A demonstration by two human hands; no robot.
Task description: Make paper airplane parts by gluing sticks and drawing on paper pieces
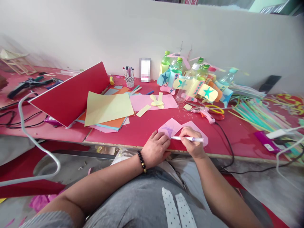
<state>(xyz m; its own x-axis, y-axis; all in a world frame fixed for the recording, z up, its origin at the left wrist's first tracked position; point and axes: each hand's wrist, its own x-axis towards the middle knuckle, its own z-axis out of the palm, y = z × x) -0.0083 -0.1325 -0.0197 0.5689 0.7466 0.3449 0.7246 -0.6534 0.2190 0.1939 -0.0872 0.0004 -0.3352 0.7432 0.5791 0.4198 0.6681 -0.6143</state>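
Observation:
My right hand point(192, 142) is closed around a white marker pen point(187, 138), whose tip points left and meets a pink paper piece point(173, 125). A purple star shape is drawn on that paper. My left hand point(156, 146) lies flat at the paper's lower left edge, fingers stretched out, pressing it to the red table. Partly under my right hand is a second pink paper piece point(202, 134) with a rounded end. A pink hot glue gun point(204, 113) lies just beyond, its black cord running down to the right.
Plastic bottles with paper wings point(197, 79) crowd the back. Coloured sheets point(109, 107) lie left of centre beside a leaning red board point(76, 91). A pen cup point(129, 80) and a propped phone point(145, 70) stand near the wall. Paper strips point(263, 117) and a purple box point(267, 142) are at right.

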